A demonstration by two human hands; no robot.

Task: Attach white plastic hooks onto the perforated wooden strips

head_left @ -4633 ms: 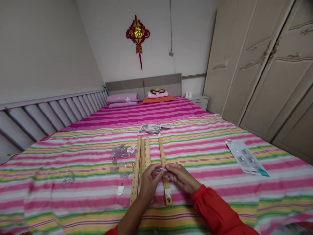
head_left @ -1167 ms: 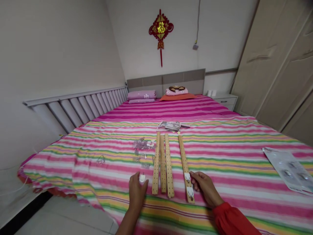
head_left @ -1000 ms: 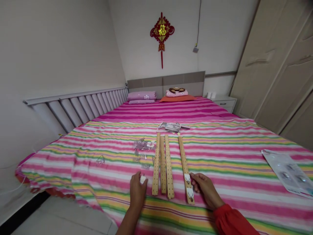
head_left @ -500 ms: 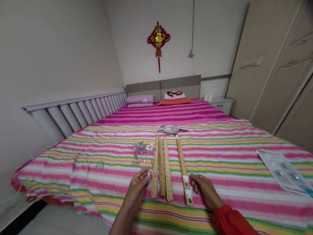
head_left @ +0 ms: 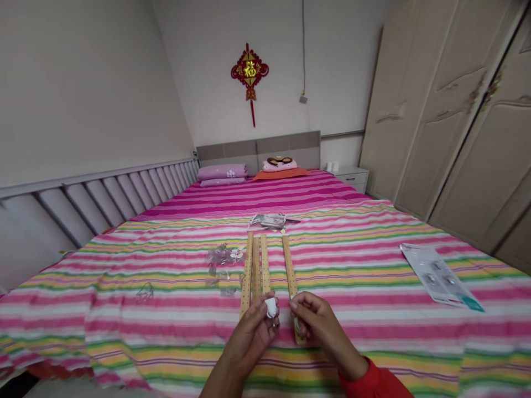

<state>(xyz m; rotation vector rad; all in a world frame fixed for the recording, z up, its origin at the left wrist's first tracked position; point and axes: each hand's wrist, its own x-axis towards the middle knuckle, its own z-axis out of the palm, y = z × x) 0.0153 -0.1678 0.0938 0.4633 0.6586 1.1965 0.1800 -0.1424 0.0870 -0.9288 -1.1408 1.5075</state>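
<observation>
The person's left hand (head_left: 255, 333) has its fingers closed around a small white hook (head_left: 271, 307), held up near the middle of the bed, white plate uppermost. Just across from it, at three o'clock, the right hand (head_left: 317, 318) has its fingers bent over the near part of a lone wooden strip (head_left: 289, 265); whether they grip anything I can't tell from here. That strip runs away from the hand towards twelve o'clock, dotted with holes. Three more perforated strips (head_left: 256, 265) lie side by side at eleven o'clock from the hook, their near ends partly hidden by the left hand. Small clear bags (head_left: 224, 255) are scattered at ten o'clock, a thin wire (head_left: 145, 292) at nine, a blister pack (head_left: 440, 276) near three, and a plastic packet (head_left: 269, 221) at twelve.
</observation>
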